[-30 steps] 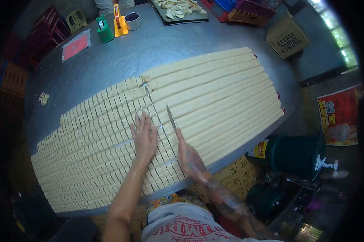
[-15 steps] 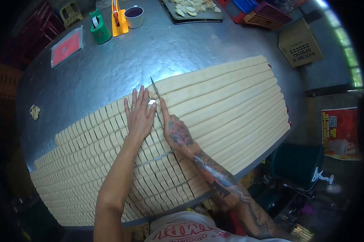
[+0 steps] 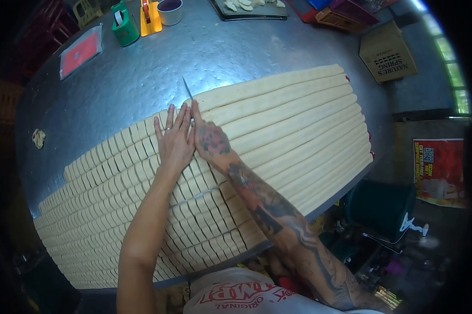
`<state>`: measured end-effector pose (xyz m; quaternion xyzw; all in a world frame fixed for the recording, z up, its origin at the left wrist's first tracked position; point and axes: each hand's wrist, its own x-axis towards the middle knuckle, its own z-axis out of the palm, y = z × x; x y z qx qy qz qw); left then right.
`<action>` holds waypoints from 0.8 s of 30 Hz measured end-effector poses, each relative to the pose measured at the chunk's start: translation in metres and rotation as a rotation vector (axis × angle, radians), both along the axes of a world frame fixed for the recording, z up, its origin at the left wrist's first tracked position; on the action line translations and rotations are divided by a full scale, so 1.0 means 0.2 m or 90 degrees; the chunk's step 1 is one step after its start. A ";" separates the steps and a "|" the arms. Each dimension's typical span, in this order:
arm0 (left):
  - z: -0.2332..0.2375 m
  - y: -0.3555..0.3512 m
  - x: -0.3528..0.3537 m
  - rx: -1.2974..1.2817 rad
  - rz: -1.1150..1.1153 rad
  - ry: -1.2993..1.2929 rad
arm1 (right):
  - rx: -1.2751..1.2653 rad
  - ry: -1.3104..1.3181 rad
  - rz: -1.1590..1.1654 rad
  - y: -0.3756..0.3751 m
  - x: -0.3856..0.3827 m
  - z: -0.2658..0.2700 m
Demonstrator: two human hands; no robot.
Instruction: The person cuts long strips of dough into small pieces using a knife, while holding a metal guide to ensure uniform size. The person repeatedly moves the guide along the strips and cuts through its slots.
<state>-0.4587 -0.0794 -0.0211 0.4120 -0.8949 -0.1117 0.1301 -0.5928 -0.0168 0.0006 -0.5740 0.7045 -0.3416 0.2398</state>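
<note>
Long pale dough rolls [image 3: 293, 115] lie side by side on the metal table [image 3: 141, 68]; their left part is cut into many short pieces [image 3: 110, 172]. My left hand [image 3: 175, 141] rests flat on the cut pieces near the far edge, fingers apart and pointing away from me. Right beside it, my tattooed right hand [image 3: 208, 135] is closed round a knife, its index finger stretched along the top. The thin blade [image 3: 187, 88] points away at the farthest roll, its tip past the roll's edge. The knife's handle is hidden under my right hand.
A green tape dispenser [image 3: 125, 26], a yellow dispenser [image 3: 150, 20], a cup [image 3: 170, 11] and a pink packet [image 3: 81, 52] stand or lie at the far left. A tray [image 3: 251, 13] is at the back, a cardboard box [image 3: 386, 52] at right, a dough scrap [image 3: 38, 138] at left.
My right hand and the knife have moved away from me and slightly left, up against my left hand. The view has shifted a little.
</note>
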 end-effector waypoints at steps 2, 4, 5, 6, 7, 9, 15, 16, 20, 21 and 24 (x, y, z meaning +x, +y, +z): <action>0.00 0.00 0.00 0.006 0.006 0.007 | 0.120 0.085 0.008 0.19 0.03 0.07; 0.01 0.01 0.00 0.013 0.009 0.013 | 0.091 0.220 0.027 0.45 0.06 -0.08; 0.00 0.01 0.01 0.009 0.010 0.015 | 0.060 0.350 0.046 0.55 0.07 -0.13; -0.02 -0.01 0.01 0.001 0.004 0.013 | 0.055 0.352 0.047 0.60 0.09 -0.02; -0.01 0.00 0.02 -0.002 -0.004 0.008 | 0.218 0.213 0.019 0.66 0.14 0.14; 0.00 0.05 0.02 0.022 0.014 0.037 | 0.378 0.070 -0.005 0.74 0.18 0.21; 0.11 0.54 0.11 0.064 -0.030 0.057 | 0.232 -0.006 -0.011 0.79 0.17 0.13; 0.09 0.63 0.12 0.052 -0.039 0.006 | 0.170 0.003 -0.011 0.80 0.17 0.12; 0.05 0.72 0.12 -0.002 -0.039 -0.076 | 0.082 0.045 0.000 1.01 0.19 0.11; 0.04 0.72 0.12 0.000 -0.029 -0.067 | 0.080 0.045 0.002 1.09 0.21 0.13; 0.04 0.72 0.13 0.015 -0.030 -0.050 | 0.210 0.091 0.023 1.39 0.26 0.19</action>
